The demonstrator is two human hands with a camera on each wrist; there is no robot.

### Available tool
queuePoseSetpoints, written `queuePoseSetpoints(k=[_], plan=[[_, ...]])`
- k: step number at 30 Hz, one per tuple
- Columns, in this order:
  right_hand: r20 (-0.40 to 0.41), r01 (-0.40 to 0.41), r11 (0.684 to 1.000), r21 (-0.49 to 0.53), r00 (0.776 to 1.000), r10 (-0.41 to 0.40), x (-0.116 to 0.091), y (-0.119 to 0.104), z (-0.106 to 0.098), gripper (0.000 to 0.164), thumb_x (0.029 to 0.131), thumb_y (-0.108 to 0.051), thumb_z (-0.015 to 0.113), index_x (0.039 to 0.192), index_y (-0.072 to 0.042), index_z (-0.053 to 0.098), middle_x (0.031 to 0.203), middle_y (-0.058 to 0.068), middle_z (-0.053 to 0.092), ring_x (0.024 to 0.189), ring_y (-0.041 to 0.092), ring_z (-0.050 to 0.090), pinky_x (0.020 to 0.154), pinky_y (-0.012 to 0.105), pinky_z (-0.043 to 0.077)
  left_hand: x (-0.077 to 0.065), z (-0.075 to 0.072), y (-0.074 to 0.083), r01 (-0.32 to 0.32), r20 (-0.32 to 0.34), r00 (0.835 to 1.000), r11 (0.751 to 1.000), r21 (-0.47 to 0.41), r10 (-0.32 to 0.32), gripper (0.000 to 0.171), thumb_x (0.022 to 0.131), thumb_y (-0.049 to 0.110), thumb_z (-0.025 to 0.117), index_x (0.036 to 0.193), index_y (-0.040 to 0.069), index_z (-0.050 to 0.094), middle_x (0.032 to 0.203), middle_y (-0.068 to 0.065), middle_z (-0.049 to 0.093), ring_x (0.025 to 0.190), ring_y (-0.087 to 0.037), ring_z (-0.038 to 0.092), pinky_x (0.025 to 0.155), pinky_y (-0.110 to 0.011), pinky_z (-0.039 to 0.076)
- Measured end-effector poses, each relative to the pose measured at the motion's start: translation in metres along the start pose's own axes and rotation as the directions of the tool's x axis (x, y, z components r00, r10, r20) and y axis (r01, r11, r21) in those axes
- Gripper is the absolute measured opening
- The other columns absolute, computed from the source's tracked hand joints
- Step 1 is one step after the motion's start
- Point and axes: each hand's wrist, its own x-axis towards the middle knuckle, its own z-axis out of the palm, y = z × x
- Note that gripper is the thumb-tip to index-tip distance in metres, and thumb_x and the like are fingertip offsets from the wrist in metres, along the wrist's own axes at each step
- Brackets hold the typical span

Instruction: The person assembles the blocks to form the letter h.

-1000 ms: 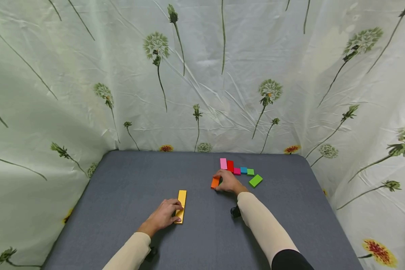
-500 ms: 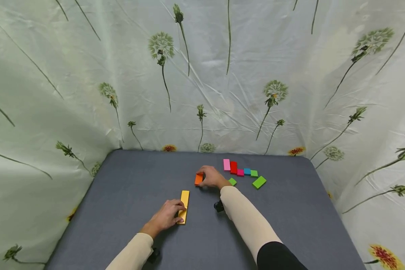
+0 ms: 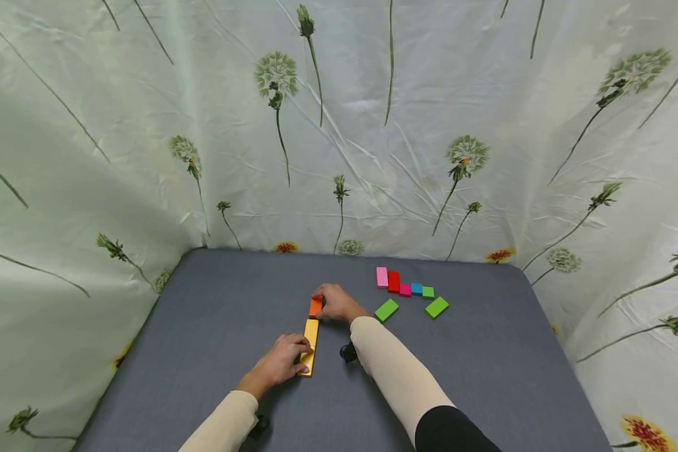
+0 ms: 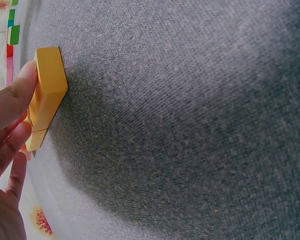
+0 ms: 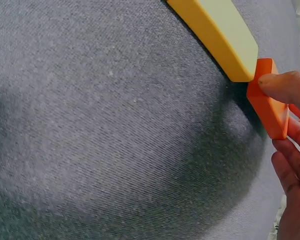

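Note:
Two yellow blocks (image 3: 312, 333) lie end to end on the grey cloth in the head view. My left hand (image 3: 280, 360) rests on the nearer one, thumb at its near end and fingers over its top; in the left wrist view the thumb (image 4: 26, 75) presses that block (image 4: 51, 72). At the far end of the yellow row, my right hand (image 3: 339, 304) pinches an orange block (image 3: 315, 307) between thumb and fingers. The right wrist view shows the orange block (image 5: 267, 107) right at the corner of the far yellow block (image 5: 222, 37).
Right of my right hand lie two loose green blocks (image 3: 387, 310). Behind them runs a stepped row with a pink block (image 3: 382, 277), a red block (image 3: 393, 282), a magenta block (image 3: 405, 290), a blue block (image 3: 416, 289) and a small green block (image 3: 427, 292). A flowered curtain (image 3: 350, 125) backs the table.
My right hand has carried the orange block leftward to the far end of the yellow row, uncovering a green block. My left hand has stayed on the yellow block.

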Motion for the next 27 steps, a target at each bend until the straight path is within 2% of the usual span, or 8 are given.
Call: queuePoseSetpoints(k=[8,17,27], plan=[[-0.021,-0.010,0.999,0.034,1.000,0.011,-0.003,0.003,0.007,0.042,0.085,-0.015,0.075,0.124,-0.005,0.065,0.129,0.009,0.058,0.122,0.028,0.051,0.103,0.041,0.039,-0.001,-0.001,0.000,-0.039,-0.024,0.999,0.999,-0.015,0.039,0.027,0.077,0.022,0.081,0.098,0.007,0.073,0.102,0.000,0.062,0.096,-0.018,0.058,0.084,-0.037,0.045],[-0.045,-0.002,0.998,0.066,0.999,0.005,-0.005,0.002,0.013,0.040,0.089,-0.016,0.070,0.127,-0.006,0.063,0.131,0.010,0.055,0.125,0.028,0.049,0.104,0.043,0.037,-0.002,0.000,-0.001,-0.017,-0.023,1.000,1.000,-0.013,0.017,0.026,0.077,0.020,0.081,0.098,0.007,0.073,0.102,0.000,0.062,0.097,-0.018,0.058,0.085,-0.037,0.045],[-0.049,-0.008,0.995,0.096,0.999,0.013,-0.005,0.002,0.015,0.038,0.088,-0.014,0.071,0.125,-0.006,0.065,0.129,0.008,0.057,0.124,0.028,0.049,0.105,0.043,0.036,-0.002,0.000,-0.001,-0.034,-0.029,0.999,0.999,-0.010,0.033,0.027,0.076,0.021,0.081,0.097,0.006,0.073,0.100,0.000,0.061,0.095,-0.018,0.057,0.085,-0.037,0.044]])
